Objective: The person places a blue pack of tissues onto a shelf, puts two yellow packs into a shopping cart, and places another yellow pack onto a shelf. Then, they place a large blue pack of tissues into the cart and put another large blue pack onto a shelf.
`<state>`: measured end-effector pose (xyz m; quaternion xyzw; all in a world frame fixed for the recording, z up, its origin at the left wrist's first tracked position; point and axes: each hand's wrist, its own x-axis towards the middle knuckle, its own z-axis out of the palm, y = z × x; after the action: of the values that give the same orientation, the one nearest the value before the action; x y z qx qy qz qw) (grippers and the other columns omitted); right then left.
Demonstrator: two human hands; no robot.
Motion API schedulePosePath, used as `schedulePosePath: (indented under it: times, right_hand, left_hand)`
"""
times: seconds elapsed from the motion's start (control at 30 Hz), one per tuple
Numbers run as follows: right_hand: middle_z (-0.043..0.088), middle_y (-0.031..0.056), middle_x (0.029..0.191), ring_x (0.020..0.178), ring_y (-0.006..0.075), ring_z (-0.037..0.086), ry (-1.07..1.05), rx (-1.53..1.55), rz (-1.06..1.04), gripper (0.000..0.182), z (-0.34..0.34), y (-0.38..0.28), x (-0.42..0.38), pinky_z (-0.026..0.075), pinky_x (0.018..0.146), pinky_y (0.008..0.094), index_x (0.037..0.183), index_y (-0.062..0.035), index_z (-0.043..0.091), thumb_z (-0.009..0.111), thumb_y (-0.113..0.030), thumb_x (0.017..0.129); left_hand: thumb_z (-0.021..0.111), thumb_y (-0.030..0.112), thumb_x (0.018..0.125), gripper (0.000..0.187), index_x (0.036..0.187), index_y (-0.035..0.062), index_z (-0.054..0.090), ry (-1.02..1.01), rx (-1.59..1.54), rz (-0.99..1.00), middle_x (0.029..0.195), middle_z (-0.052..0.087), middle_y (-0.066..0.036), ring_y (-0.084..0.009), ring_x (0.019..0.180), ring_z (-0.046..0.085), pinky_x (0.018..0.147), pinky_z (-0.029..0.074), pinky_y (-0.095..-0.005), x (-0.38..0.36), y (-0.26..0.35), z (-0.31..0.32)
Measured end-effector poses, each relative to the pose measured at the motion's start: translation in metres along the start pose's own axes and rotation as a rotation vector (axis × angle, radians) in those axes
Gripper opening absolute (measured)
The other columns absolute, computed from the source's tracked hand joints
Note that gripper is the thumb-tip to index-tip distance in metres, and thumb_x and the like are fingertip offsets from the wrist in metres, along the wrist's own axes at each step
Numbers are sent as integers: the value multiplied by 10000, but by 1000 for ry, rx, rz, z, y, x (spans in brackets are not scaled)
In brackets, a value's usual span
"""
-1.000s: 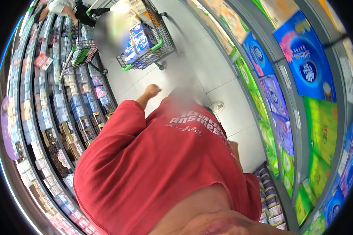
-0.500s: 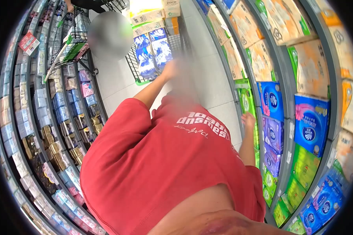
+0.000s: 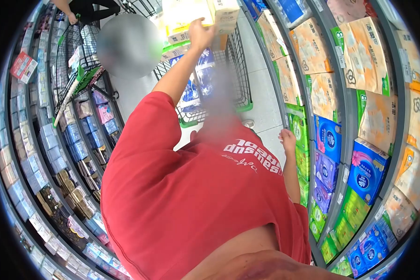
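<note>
My left hand reaches forward to a cream and yellow pack of tissues on top of the load in a shopping cart. Its fingers are bent over the pack's near right edge; the contact is partly hidden. Below the wrist, blue and white packs lie in the cart, partly covered by my forearm and a blurred patch. My right hand hangs beside the right shelf near green packs, with loosely curled fingers and nothing in them.
A shelf with tissue packs in orange, blue, purple and green runs along my right. Small packs fill the left shelf. A second cart stands ahead left, beside a person in black trousers. Pale floor tiles lie between.
My left hand has moved forward from beside the blue packs to the cream and yellow pack. My right hand's fingers have curled more. More of the cart shows.
</note>
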<state>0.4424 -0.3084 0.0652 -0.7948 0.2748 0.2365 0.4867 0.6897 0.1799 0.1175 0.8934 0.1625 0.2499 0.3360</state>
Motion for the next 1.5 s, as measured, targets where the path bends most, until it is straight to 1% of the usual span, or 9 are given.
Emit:
schedulePosePath:
  times: [0.13,0.23,0.3,0.4,0.53,0.8,1.37,1.43,1.5]
  right_hand:
    - [671,84,876,722,158,643,46,-17,142,331,-7,25,-13,472,589,291,1063,-34,622,623,-285,847]
    - [672,97,860,692,175,648,58,-8,252,339,-3,42,-28,468,552,292,1042,-24,627,637,-285,826]
    - [672,104,862,705,194,652,26,-16,333,360,0,54,-37,473,563,307,1033,-35,629,651,-312,805]
    - [673,108,870,714,194,654,-21,-22,355,346,3,54,-37,473,567,314,1028,-45,631,652,-307,803]
    - [666,101,855,704,186,650,-24,-96,300,335,7,23,-20,465,555,295,1029,-36,633,642,-294,815]
    - [661,74,890,759,150,635,-105,-168,39,372,40,-64,27,474,632,285,1099,-30,608,614,-319,866]
    - [661,99,915,830,156,629,-478,174,-86,461,179,-244,6,490,717,290,1089,25,598,628,-376,865]
    - [641,60,1015,886,139,608,-567,166,-69,464,195,-252,4,486,754,284,1152,-43,577,590,-422,884]
    - [609,146,1014,957,254,569,-527,-494,-1052,451,166,-334,-81,449,867,370,1152,-23,575,635,-320,818]
  left_hand:
    - [794,283,657,692,1159,-89,496,309,154,-254,1107,543,-247,-394,1069,511,931,409,-433,26,-65,-16]
    - [811,329,662,729,1183,-72,497,232,142,-600,1146,545,-225,-353,1103,504,924,424,-401,42,-113,-37]
    - [784,496,660,785,1190,-26,533,-184,-496,-933,1244,526,-211,-393,1178,459,953,383,-508,41,-132,-47]
    - [772,548,655,816,1248,47,520,-338,-500,-1132,1293,487,-197,-408,1182,438,963,360,-543,51,-145,-47]
    - [771,552,652,811,1279,109,510,-388,-487,-1165,1309,466,-195,-435,1176,426,998,343,-520,62,-134,-54]
    - [761,559,640,613,1084,163,613,-600,-630,-1129,1050,594,-37,-156,953,516,736,413,-317,48,-154,-55]
    - [634,81,810,421,1201,29,486,-457,-1157,-991,1086,603,-110,-223,986,597,813,514,-384,-143,-76,-136]
    - [622,55,809,425,1206,27,474,-470,-1191,-998,1087,599,-106,-222,985,597,842,501,-358,-173,-76,-149]
    - [621,38,796,469,1232,27,449,-492,-1263,-1043,1108,586,-103,-226,1018,584,887,475,-343,-197,-68,-163]
